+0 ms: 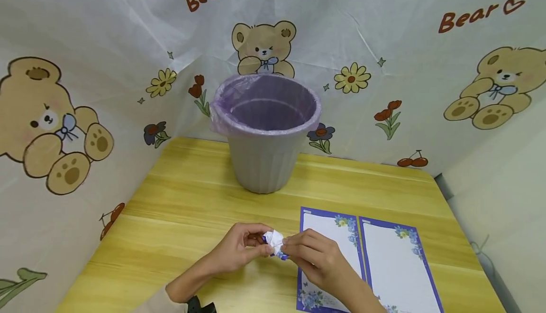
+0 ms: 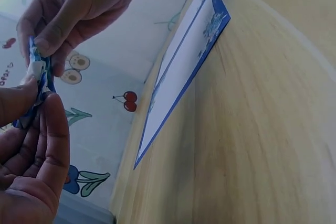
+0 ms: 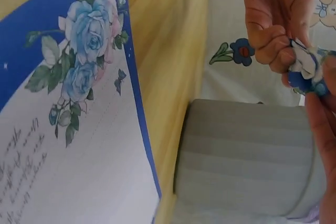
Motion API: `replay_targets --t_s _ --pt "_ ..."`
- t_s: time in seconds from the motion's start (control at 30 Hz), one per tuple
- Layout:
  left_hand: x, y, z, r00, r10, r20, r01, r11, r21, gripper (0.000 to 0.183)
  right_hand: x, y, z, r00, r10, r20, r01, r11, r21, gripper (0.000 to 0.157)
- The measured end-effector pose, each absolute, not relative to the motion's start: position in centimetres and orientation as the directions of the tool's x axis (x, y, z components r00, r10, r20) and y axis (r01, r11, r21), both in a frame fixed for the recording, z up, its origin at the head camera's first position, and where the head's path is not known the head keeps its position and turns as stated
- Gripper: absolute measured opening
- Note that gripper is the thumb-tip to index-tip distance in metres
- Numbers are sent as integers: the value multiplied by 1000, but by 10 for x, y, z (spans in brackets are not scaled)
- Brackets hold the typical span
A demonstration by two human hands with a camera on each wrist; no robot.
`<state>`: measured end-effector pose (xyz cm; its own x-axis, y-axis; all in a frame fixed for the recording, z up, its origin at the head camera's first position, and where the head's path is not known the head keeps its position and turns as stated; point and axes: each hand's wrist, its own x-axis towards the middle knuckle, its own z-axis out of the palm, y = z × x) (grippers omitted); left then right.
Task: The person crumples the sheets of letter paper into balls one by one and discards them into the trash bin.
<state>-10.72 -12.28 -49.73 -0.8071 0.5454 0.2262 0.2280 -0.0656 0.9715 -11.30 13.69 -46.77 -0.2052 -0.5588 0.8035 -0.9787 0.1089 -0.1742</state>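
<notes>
A crumpled sheet of white paper (image 1: 275,240) with blue edges is squeezed between both hands above the table. My left hand (image 1: 236,249) pinches it from the left, thumb in front and fingers behind. From the other side my right hand (image 1: 317,256) pinches it with thumb and fingertips. In the left wrist view the crumpled paper (image 2: 39,82) appears as a thin creased wad. The right wrist view shows its white and blue folds (image 3: 304,66) between the two hands. Beneath and beside the right hand lie flat sheets of flowered letter paper (image 1: 332,237).
A grey bin (image 1: 264,161) lined with a purple plastic bag (image 1: 219,114) stands at the back of the wooden table (image 1: 170,237). Another flowered sheet (image 1: 396,265) lies at the right. A bear-patterned cloth (image 1: 362,33) hangs behind and along the sides.
</notes>
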Motion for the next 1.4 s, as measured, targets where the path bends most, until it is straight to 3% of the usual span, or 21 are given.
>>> replay_targets --t_s 0.23,0.3,0.47,0.63,0.87,1.0,1.17,1.4 --pt "-104 -124 -498 -809 540 232 320 74 944 23 -107 136 -477 -240 -571 785 -969 93 -229 5" --pt "-105 -126 -497 -800 558 223 333 103 937 22 -107 138 -480 -300 -577 760 -947 85 -309 9" --pt "-104 -131 -493 -784 580 219 324 83 942 19 -106 139 -480 -484 -591 645 -849 139 -510 36" --pt "-101 -132 -492 -775 583 244 340 59 938 17 -104 140 -478 -556 -614 560 -802 222 -554 41" --pt "-99 -131 -491 -759 597 259 402 117 908 5 -99 137 -476 -520 -666 535 -833 254 -492 40" --pt "-98 -130 -492 -747 609 266 400 92 912 3 -92 135 -475 -452 -705 546 -890 312 -332 39" --pt "-95 -127 -492 -754 581 306 398 35 917 4 -87 133 -471 -438 -739 513 -895 411 -172 33" --pt "-91 -122 -490 -749 565 345 450 53 891 5 -88 131 -472 -443 -699 561 -890 419 -179 19"
